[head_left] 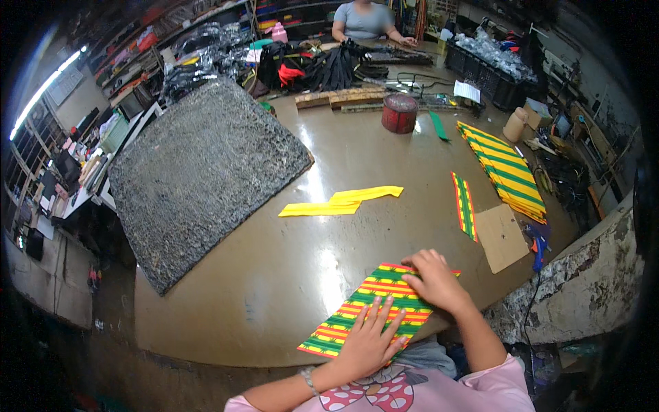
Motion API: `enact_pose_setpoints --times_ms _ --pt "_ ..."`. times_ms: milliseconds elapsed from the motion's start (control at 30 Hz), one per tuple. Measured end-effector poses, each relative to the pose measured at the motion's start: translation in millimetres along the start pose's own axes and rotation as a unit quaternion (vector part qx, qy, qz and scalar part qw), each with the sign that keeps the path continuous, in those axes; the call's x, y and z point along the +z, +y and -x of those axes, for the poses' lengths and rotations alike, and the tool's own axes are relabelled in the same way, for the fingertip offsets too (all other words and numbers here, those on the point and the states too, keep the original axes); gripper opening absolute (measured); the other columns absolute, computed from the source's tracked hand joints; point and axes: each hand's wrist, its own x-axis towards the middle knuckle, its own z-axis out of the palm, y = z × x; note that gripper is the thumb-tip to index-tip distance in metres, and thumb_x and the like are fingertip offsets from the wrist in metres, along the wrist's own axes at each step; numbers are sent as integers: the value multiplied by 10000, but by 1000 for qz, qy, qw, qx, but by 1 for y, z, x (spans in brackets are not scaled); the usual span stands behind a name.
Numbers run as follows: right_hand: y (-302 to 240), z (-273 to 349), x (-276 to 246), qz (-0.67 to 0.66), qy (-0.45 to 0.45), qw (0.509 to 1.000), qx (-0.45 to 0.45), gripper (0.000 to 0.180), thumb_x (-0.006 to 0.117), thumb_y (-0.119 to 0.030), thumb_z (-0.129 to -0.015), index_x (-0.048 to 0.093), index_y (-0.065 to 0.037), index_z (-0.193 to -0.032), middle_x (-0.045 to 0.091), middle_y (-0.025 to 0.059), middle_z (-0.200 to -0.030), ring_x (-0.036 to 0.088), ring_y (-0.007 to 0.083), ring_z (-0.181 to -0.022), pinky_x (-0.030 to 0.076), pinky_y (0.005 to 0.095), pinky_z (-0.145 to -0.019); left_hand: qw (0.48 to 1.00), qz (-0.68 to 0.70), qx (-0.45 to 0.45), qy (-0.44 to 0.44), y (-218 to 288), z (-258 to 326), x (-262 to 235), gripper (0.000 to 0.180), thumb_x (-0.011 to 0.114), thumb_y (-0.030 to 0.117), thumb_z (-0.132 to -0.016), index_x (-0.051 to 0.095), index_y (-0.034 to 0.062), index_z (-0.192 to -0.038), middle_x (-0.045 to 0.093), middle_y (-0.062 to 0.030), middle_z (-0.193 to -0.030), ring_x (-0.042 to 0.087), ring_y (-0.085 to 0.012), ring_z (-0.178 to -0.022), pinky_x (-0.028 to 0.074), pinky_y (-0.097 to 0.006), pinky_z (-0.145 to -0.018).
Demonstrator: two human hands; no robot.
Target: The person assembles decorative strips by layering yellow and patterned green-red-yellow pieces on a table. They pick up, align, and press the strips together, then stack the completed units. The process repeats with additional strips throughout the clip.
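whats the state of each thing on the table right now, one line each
Striped green, yellow and red fabric sheet: flat at the table's near edge, under both hands.
Left hand: open, palm down on it.
Right hand: pressing its far end.
Yellow fabric strips: loose, overlapping.
Brown cardboard piece: flat.
Round red tin: upright.

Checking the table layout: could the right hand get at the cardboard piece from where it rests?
Probably yes: the right hand rests on the striped sheet, and bare tabletop lies between it and the cardboard piece.
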Motion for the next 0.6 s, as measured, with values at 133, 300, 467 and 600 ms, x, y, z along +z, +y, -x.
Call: enact_pose_setpoints --times_ms 133,300,467,600 --pt "15 -6 -17 -118 -73 990 7 166 651 -131 -900 662 -17 -1021 604 179 -1007 593 358 -988 483 424 -865 974 222 -46 -26 -70 -31 -40 332 616 229 -954 622 43 -1228 628 -228 -1217 621 -391 -1062 506 -473 -902" --pt "-6 -8 -7 -197 -81 977 -24 150 629 -126 -936 655 11 -990 644 180 -936 641 357 -888 512 413 -782 986 -30 -42 159 -217 -81 -71 261 623 124 -922 655 15 -1157 634 -187 -1189 590 -350 -1125 467 -439 -985" --pt "-28 -7 13 -161 -67 982 -77 138 656 -176 -936 672 -53 -998 663 106 -942 633 282 -941 454 376 -879 988 -92 -77 100 -216 -61 -58 302 642 142 -916 651 40 -1200 614 -158 -1215 576 -332 -1140 461 -437 -981" --pt "-35 0 16 -142 -96 984 -52 109 674 -150 -915 655 -50 -954 668 107 -1009 622 284 -973 448 398 -892 981 -114 -114 104 -147 -15 -60 295 661 187 -908 670 38 -1163 623 -131 -1176 572 -300 -1121 440 -441 -961"
